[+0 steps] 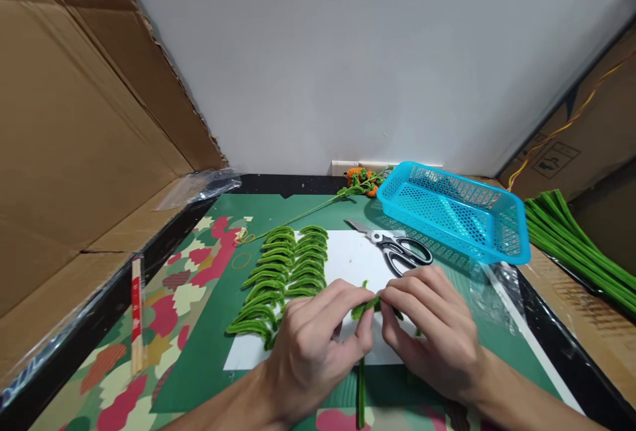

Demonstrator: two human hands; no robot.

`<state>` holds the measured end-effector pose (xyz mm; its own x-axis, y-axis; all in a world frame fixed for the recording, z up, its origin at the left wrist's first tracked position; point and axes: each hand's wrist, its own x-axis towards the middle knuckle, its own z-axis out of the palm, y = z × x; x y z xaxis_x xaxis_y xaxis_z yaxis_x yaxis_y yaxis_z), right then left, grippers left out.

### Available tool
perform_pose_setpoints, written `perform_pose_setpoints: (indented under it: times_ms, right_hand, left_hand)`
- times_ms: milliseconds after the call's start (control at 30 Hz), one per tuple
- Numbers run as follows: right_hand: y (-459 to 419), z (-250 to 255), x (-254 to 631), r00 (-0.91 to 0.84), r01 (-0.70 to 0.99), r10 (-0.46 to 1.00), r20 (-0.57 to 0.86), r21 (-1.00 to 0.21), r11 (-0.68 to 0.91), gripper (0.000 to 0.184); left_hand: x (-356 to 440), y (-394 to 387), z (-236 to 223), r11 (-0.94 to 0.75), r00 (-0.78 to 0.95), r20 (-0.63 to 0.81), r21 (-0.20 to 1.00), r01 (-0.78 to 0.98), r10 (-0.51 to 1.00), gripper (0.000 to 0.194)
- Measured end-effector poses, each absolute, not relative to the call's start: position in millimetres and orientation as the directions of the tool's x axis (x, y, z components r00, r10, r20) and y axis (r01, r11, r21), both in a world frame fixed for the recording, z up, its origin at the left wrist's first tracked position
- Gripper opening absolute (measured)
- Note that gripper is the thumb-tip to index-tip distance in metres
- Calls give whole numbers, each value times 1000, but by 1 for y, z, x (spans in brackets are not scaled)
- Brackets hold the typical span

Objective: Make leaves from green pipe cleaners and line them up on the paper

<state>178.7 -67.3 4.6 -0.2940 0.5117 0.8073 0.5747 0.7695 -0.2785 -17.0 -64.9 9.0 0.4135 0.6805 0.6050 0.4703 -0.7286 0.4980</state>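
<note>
Both the left hand and the right hand pinch fuzzy green strips above the white sheet, right of its middle. Curved green leaves line its left edge; scissors overlap its far edge, toward the right corner.

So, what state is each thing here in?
Left hand: pinching a fuzzy green piece
Right hand: fingers closed on the same piece
Curved green pieces: bent, laid in two columns
Scissors: lying down, unheld
Blue basket: upright, open-topped
Orange-flowered stem: lying down
Long green strips: bunched together
Clear plastic bag: crumpled
</note>
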Motion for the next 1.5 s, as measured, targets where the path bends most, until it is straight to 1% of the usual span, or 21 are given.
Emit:
perform_pose_setpoints:
  times_ms: [133, 333, 433, 567, 800, 933, 1033, 1133, 1233, 1333, 1400, 1500]
  right_hand:
    - [-66, 4, 179, -324, 554, 517, 792, -284, 783, 17]
    - [-64, 1, 180, -344, 493, 497, 797, -297, 818, 19]
    - [-63, 2, 179, -328, 477, 496, 804, -313, 821, 19]
    - [-62, 2, 177, -324, 499, 497, 805, -301, 813, 18]
    - [-61, 2, 177, -342, 543, 503, 793, -270, 795, 11]
    - [-59, 2, 176, -336, 547, 493, 803, -260, 796, 12]
    - [-58, 1, 177, -354, 545, 470, 809, -231, 806, 11]
    - [-57, 0, 178, -365, 549, 471, 803, -223, 806, 10]
    - [-57, -2, 179, -347, 543, 490, 800, -255, 800, 10]
    - [-56, -5, 179, -328, 521, 500, 801, -288, 803, 10]
    - [-56, -7, 179, -331, 505, 493, 805, -290, 813, 13]
    - [-56, -9, 179, -317, 492, 482, 816, -293, 820, 18]
  left_hand:
    - [-18, -64, 9, -735, 402, 624, 482, 476, 670, 25]
    - [-18, -63, 7, -683, 380, 569, 560, 470, 729, 20]
    - [-19, -64, 8, -689, 379, 578, 554, 468, 723, 20]
    - [-18, -63, 9, -705, 386, 593, 546, 453, 707, 18]
    - [-18, -61, 9, -673, 340, 586, 569, 473, 735, 17]
    - [-18, -63, 10, -679, 355, 585, 558, 478, 730, 18]
    - [-18, -64, 10, -668, 327, 590, 570, 479, 738, 19]
    - [-18, -62, 7, -568, 248, 519, 663, 487, 818, 14]
    - [-19, -59, 4, -400, 210, 340, 803, 443, 917, 7]
    - [-20, -59, 1, -247, 209, 181, 902, 355, 961, 14]
    - [-21, -60, 0, -206, 206, 145, 925, 319, 968, 18]
    - [-20, -61, 0, -236, 218, 173, 923, 304, 960, 18]
